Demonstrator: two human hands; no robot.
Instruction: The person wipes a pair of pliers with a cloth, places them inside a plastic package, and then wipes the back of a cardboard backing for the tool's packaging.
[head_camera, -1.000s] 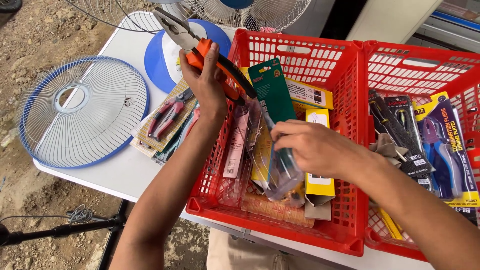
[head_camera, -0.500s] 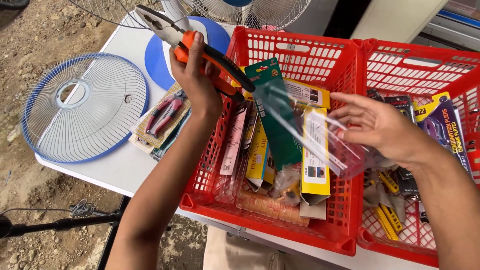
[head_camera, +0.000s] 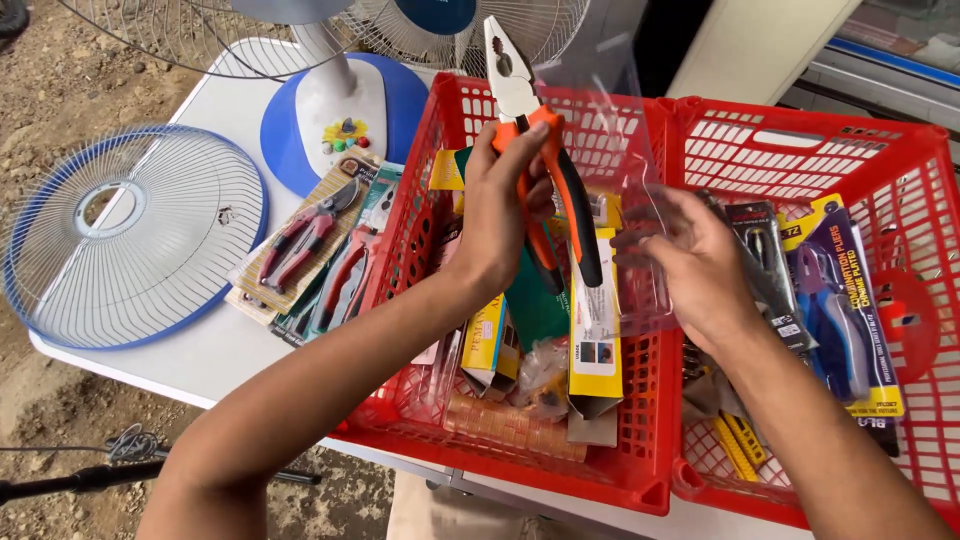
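Change: half a second ago the left hand (head_camera: 500, 205) held the orange-and-black-handled steel pliers (head_camera: 540, 150) tilted away to the left; now they stand upright over the left red plastic crate (head_camera: 640, 470), jaws up.
Meaning: the tool is free of its wrapper, and the wrapper is what remains to be put down.
Left hand: closed around the pliers' handles, just below the pivot.
Right hand (head_camera: 700, 265): fingers curled on a clear, glossy plastic blister shell (head_camera: 640, 200), lifted out from among the packs and held just beside the pliers.
Pliers: bare grey metal head, serrated nose, smooth rubbery grips.
Left crate: lattice walls, packed with carded tools in yellow and green cardboard.
Right red plastic crate (head_camera: 800, 140): same lattice, holding blue-handled pliers on a yellow card (head_camera: 835, 300).
Bench (head_camera: 200, 350): white, smooth, carrying 2 carded pruning shears (head_camera: 310, 250) and a round blue-rimmed wire fan guard (head_camera: 120, 235), near a blue-and-white fan base (head_camera: 335, 110).
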